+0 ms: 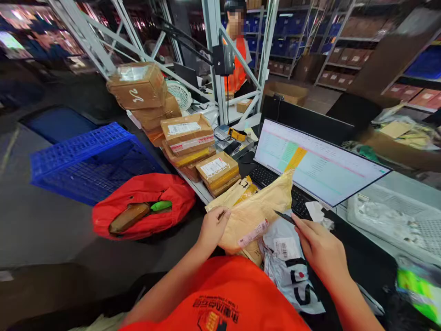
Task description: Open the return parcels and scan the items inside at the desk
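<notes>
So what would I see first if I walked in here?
Probably the padded yellow envelope in the middle, gripped by the left hand, with the right hand holding a thin dark tool at its edge. Then the bright red bag low at left beside a blue crate, and the lit monitor at right.

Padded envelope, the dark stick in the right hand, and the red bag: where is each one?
padded envelope point(257, 207), head view, middle of its tan face.
dark stick point(283, 217), head view, middle of its visible shaft.
red bag point(148, 186), head view, top fabric above its opening.
</notes>
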`<state>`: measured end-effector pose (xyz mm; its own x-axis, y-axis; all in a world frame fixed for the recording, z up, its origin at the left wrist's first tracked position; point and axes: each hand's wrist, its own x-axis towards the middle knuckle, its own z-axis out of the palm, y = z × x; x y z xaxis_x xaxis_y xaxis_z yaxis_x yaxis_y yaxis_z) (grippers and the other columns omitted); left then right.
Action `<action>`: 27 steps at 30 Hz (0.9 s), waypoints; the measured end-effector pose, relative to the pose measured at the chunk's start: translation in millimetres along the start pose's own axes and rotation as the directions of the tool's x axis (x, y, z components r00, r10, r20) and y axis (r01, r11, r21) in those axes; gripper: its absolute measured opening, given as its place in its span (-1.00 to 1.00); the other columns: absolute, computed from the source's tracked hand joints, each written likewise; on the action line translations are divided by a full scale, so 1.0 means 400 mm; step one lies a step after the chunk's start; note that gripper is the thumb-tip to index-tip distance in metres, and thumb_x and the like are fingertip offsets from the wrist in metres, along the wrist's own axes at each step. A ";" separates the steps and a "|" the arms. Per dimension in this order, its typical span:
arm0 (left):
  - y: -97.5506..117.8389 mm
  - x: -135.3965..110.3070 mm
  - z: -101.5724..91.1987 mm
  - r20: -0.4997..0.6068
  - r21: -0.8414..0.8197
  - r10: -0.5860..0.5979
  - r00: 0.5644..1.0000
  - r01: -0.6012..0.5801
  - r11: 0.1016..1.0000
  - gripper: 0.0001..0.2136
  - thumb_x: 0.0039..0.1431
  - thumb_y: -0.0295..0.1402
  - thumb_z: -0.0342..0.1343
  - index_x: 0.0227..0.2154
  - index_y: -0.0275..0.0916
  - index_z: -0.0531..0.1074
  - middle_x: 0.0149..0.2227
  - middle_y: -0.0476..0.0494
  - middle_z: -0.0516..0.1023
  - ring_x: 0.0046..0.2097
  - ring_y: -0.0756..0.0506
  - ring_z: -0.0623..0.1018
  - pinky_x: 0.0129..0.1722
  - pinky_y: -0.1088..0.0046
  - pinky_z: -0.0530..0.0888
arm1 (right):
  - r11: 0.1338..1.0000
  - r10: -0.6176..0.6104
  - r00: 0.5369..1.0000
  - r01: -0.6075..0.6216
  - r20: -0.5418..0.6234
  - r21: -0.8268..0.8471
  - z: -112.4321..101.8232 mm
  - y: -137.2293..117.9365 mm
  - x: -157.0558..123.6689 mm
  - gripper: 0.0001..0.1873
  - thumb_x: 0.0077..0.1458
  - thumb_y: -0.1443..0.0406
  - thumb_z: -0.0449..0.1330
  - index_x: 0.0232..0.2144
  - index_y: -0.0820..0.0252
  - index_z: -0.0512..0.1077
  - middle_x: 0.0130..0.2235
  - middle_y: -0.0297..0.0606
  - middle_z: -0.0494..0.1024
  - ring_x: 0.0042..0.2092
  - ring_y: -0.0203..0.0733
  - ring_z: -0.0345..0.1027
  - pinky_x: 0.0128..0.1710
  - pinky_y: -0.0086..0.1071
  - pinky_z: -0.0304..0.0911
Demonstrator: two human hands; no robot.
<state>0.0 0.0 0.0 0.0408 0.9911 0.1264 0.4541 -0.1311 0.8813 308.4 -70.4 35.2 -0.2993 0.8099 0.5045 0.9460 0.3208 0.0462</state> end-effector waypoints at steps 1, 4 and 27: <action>-0.004 -0.001 0.001 -0.031 -0.013 -0.012 0.999 0.011 1.000 -0.77 0.20 -0.23 0.08 -0.43 -0.24 0.53 -0.40 -0.08 0.57 -0.32 -0.08 0.51 -0.29 0.44 0.37 | 0.999 -0.053 0.999 0.053 0.015 -0.007 -0.001 -0.016 0.015 -0.62 0.25 0.39 0.14 0.11 0.19 0.42 -0.11 -0.29 0.60 -0.20 -0.25 0.39 -0.28 -0.36 0.15; -0.013 -0.004 0.004 -0.110 -0.046 -0.016 0.994 0.011 0.999 -0.81 0.17 -0.24 0.13 -0.41 -0.23 0.53 -0.39 -0.07 0.55 -0.33 -0.06 0.51 -0.31 0.46 0.38 | 0.981 -0.190 0.981 0.191 0.045 -0.030 -0.006 -0.061 0.063 -0.60 0.21 0.47 0.10 0.07 0.22 0.45 -0.09 -0.25 0.60 -0.21 -0.21 0.37 -0.27 -0.32 0.11; -0.017 -0.038 -0.045 0.017 0.127 0.107 0.994 -0.109 0.986 -0.83 0.28 -0.28 0.07 -0.40 -0.20 0.45 -0.40 -0.02 0.48 -0.35 -0.04 0.47 -0.36 0.49 0.36 | 0.558 0.823 0.567 -0.788 0.045 -0.260 0.143 0.280 -0.201 -0.57 0.28 0.15 0.04 0.10 0.08 0.49 -0.18 -0.05 0.58 -0.37 -0.18 0.32 -0.43 -0.27 -0.04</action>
<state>-19.5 -14.4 0.3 0.1044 0.9716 0.2124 0.5559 -0.2341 0.7976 431.3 -71.7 -49.5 0.6028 0.7453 0.2848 0.7958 -0.5871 -0.1482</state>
